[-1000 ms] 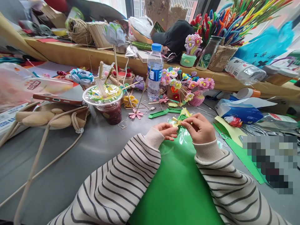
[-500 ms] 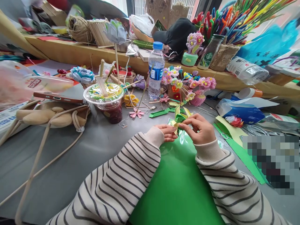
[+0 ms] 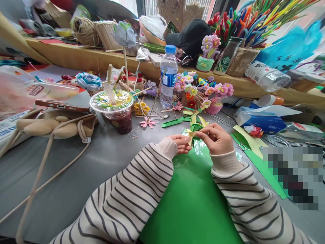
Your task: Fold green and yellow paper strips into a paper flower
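A small folded paper piece [image 3: 195, 128] in green and pale yellow is held between my two hands, over the top of a glossy green sheet [image 3: 195, 196]. My left hand [image 3: 180, 143] grips its lower left side, fingers pointing right. The thumb and fingers of my right hand [image 3: 215, 138] pinch its right side. Behind it lie folded green paper strips [image 3: 172, 123] on the grey table. A pink paper flower [image 3: 147, 122] on a thin stick is to the left. My fingertips cover part of the folded piece.
A lidded cup [image 3: 113, 108] with dark contents, a water bottle [image 3: 169, 78] and fuzzy flowers [image 3: 218, 90] stand behind my hands. On the left is a bag [image 3: 56, 127] with a phone [image 3: 63, 105]. Scissors [image 3: 243, 146] and green paper [image 3: 266, 174] lie right.
My right thumb and fingers have shifted slightly on the folded paper, and its yellow flaps sit at a slightly different angle. My left hand has hardly moved.
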### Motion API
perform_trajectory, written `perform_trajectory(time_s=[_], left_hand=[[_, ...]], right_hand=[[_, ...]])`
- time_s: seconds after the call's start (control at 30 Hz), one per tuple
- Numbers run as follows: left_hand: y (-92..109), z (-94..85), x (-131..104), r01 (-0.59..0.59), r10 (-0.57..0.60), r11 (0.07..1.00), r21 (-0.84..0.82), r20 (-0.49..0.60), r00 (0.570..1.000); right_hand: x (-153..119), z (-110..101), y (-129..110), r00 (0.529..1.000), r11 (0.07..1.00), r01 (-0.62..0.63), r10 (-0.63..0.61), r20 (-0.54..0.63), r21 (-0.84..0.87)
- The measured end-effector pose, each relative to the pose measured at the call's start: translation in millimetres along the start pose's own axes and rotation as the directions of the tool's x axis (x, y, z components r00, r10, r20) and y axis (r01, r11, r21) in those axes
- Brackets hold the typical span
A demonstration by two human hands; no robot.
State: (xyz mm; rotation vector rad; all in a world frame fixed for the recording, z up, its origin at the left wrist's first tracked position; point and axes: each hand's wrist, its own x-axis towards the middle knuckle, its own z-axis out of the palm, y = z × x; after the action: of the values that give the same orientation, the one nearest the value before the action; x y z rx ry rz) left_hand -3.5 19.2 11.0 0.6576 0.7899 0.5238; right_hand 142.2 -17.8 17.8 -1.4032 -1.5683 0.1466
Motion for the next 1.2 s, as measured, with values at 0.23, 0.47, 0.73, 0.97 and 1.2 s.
perform_trajectory(time_s=[0.23,0.47,0.73,0.97,1.2], left_hand=[[0.1,0.4,0.8,-0.02,0.02,1.0,-0.023,0.016,1.0],[-0.1,-0.1,1.8,-0.028,0.029,0.999,-0.028,0.026,0.999],[-0.5,0.3,1.5,-0.029,0.03,0.999,-0.028,0.052,0.998],[-1.0,0.3,1.2,-0.022,0.024,0.999,-0.038,0.057,0.998],[-1.2,-0.1,1.8,-0.023,0.026,0.999,-0.049,0.057,0.998]], right_hand=[[-0.5,0.1,0.4,0.996,0.996,-0.089,0.089,-0.022,-0.009],[-2.2,2.0,3.3,0.983,0.983,-0.182,0.182,-0.03,0.006],[-1.4,2.4,4.6,0.989,0.991,-0.133,0.134,-0.064,0.016],[-1.9,4.1,5.4,0.988,0.992,-0.122,0.123,-0.088,0.025],[-2.5,4.9,4.2,0.989,0.993,-0.115,0.115,-0.093,0.004]])
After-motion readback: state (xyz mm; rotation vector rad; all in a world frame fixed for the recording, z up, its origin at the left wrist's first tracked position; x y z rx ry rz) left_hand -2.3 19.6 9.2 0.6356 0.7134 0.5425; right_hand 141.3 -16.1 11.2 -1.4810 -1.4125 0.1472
